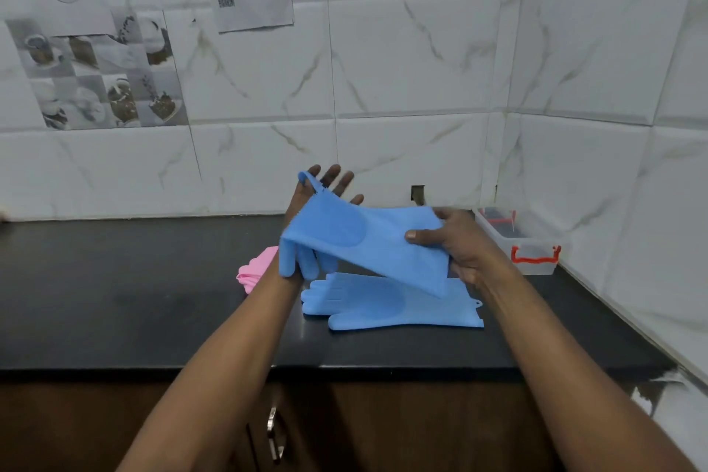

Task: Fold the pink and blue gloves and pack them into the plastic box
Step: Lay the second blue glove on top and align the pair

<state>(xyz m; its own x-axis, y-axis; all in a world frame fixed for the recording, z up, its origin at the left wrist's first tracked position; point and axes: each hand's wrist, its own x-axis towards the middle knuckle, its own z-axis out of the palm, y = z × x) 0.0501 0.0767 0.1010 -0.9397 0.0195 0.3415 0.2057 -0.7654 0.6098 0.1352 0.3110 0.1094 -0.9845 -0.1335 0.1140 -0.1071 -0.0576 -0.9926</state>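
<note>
A blue glove (367, 238) is held in the air above the black counter. My right hand (456, 245) grips its cuff end. My left hand (329, 184) is under the glove with fingers spread, and the glove's fingers droop over my left wrist. A second blue glove (387, 305) lies flat on the counter just below. Pink gloves (254, 272) lie bunched behind my left forearm, partly hidden. The clear plastic box (528, 241) with red clasps stands open at the right, by the wall corner.
The black counter (115, 299) runs left to right, with tiled walls behind it and on the right. Its front edge lies near me, above wooden cabinet doors with a metal handle (274, 433).
</note>
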